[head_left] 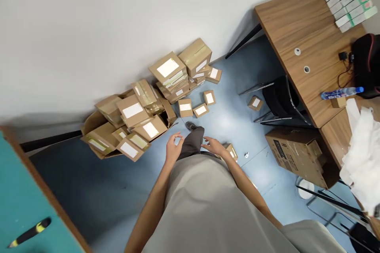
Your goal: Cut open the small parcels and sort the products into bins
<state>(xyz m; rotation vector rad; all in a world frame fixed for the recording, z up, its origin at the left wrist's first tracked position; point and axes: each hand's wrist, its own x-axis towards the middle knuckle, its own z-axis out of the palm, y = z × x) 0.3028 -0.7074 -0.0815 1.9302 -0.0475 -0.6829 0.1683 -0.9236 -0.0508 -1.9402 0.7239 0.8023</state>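
Below you, the blue floor (237, 122) spreads out from the pale wall (103, 27), and the wooden table (297, 19) stands to the right, with green-and-white boxes (348, 0) stacked at its far corner. At the lower left is a teal surface (26, 189) with a brown edge. Against the wall, left of your feet, an open carton (93, 120) is heaped with taped, labelled boxes (131, 111); just beside it stands a stack of more brown boxes (168, 68), leaning unevenly. A printed carton (286, 152) lies at the wooden table's side, its open end facing you, near a black chair (277, 95). Three small boxes (201, 110) sit on the floor in front of the stack, and another small box (255, 103) lies by the chair's legs. Your left hand (174, 147) is empty, fingers loosely curled, beside your dark trouser leg (191, 142) and nearer the heaped carton. Your right hand (214, 146) is empty too, fingers bent and relaxed, on the leg's other side; what seems to be a labelled box (231, 151) is partly hidden behind that wrist. A blue-capped bottle (341, 93) lies on the wooden table, and a black-and-yellow cutter (29, 232) rests on the teal surface.
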